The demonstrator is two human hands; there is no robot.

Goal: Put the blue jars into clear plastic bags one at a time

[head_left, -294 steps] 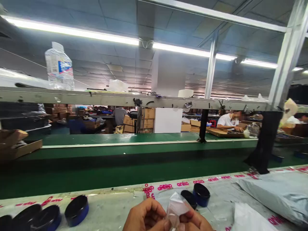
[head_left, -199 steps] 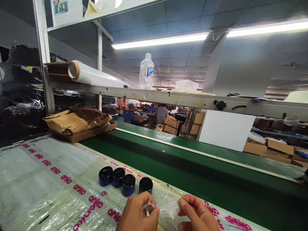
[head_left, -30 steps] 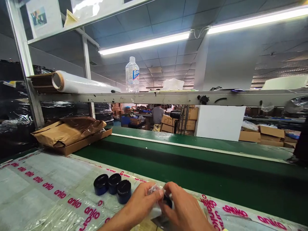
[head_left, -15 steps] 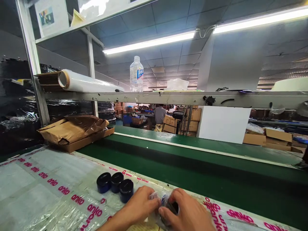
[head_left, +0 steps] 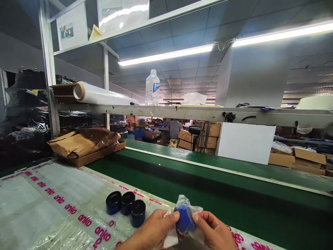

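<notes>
Bag (head_left: 183,199), clear, 1, around blue piece (head_left: 185,218), directly between the hands: left hand (head_left: 161,225) gripping its left edge, right hand (head_left: 215,230) pinching its right, neither nearer, long axis unclear; 3 dark round pieces (head_left: 127,203) left of both.

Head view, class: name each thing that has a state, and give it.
Clear bag: around a blue piece
Left hand: gripping the bag
Right hand: gripping the bag
Three dark round pieces: unbagged, clustered
Bottle: upright
Film roll: lying down
Cardboard tray: topless
Ceiling lights: lit
</notes>
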